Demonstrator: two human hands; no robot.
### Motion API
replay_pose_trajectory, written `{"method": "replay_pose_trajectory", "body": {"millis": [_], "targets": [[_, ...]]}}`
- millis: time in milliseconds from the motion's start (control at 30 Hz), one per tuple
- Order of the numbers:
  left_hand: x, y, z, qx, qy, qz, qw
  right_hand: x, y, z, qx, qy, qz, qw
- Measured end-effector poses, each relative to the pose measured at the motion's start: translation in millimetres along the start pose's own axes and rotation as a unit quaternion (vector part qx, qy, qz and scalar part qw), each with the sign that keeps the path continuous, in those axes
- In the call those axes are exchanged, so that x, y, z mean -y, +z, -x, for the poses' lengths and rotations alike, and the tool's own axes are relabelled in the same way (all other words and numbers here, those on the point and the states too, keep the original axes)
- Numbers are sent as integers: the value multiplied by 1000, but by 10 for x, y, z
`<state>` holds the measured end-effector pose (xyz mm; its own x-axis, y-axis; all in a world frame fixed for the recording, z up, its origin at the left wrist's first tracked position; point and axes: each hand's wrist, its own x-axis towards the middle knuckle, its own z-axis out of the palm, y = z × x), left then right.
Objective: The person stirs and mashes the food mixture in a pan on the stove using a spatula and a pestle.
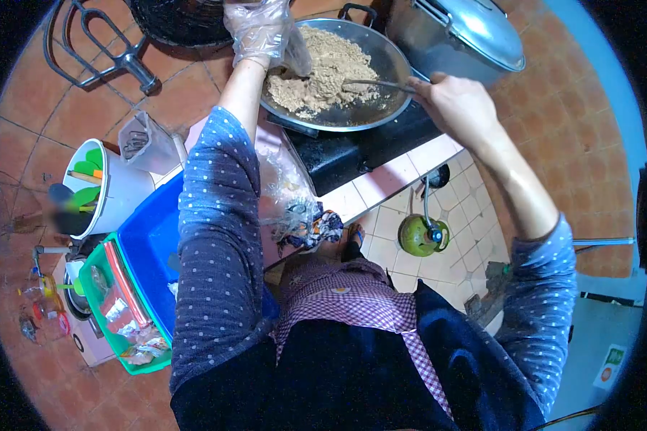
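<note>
A wide metal wok [404, 61] sits on a black stove [331, 154] and holds a heap of crumbly light-brown mixture [331, 65]. My left hand [260, 30], in a clear plastic glove, is at the wok's left rim, with loose plastic hanging over the mixture. Its fingers are hard to make out. From the right, my right hand [459, 104] is bare and closed around the handle of a thin metal utensil [381, 84]. The utensil's far end is buried in the mixture, so its shape is hidden.
A lidded metal pot [456, 39] stands right of the wok; a dark round pan [183, 21] and metal mixer paddle [115, 61] lie upper left. Left are a utensil bucket [115, 197], blue tub [140, 237] and green basket [97, 287]. A gas cylinder [418, 235] stands below.
</note>
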<state>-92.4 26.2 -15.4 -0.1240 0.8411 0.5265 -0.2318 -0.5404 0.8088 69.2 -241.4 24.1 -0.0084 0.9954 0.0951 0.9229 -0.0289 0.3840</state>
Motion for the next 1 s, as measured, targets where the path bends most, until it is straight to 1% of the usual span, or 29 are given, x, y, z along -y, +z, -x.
{"method": "replay_pose_trajectory", "body": {"millis": [33,67,133,167,200,300,333,400,433,533,567,633,667,733,767,800,867,900,933,1000], "targets": [[-63,-11,13,27,-25,-15,999,-42,-54,34,-39,-51,46,997],[-100,0,24,27,-27,-16,999,-44,-142,51,-38,-52,44,997],[-141,14,45,7,29,-1,1000,-8,-337,87,-40,-92,84,991],[-159,10,54,-10,32,-53,998,-20,-389,113,-59,-115,104,986],[-147,-4,51,-12,31,-54,998,-26,-457,130,-58,-117,103,986],[-92,-62,6,-19,87,-67,994,-59,-617,169,-53,-118,150,980],[-56,-95,-7,-20,87,-68,994,-100,-667,165,-53,-119,150,980],[-66,-158,-16,-2,84,-83,993,-182,-827,128,-4,-99,148,984],[-71,-184,-22,-3,84,-84,993,-168,-938,129,-25,-97,103,990],[-73,-234,-29,6,66,-103,993,-323,-1113,19,51,-62,43,996],[-81,-234,-21,5,77,-99,992,-450,-1079,-20,51,-63,43,996],[-104,-238,-13,4,87,-96,992,-706,-1013,-113,48,-127,-103,985],[-117,-237,-18,3,100,-109,989,-747,-1045,-186,47,-127,-104,985],[-122,-227,-30,4,113,-124,986,-684,-1214,-352,214,-18,-146,966],[-126,-220,-38,9,107,-124,986,-750,-1152,-327,150,-12,-154,977],[-124,-214,-46,13,101,-124,987,-686,-1206,-387,149,-11,-156,976],[-65,-197,-58,5,115,-128,985,-502,-1366,-591,332,36,-69,940],[-28,-191,-61,-5,127,-130,983,-405,-1349,-616,363,69,-31,929],[4,-188,-70,-6,130,-128,983,-393,-1204,-593,360,71,-30,930],[81,-185,-67,-7,126,-104,987,-350,-747,-513,248,-92,-100,959]]}}
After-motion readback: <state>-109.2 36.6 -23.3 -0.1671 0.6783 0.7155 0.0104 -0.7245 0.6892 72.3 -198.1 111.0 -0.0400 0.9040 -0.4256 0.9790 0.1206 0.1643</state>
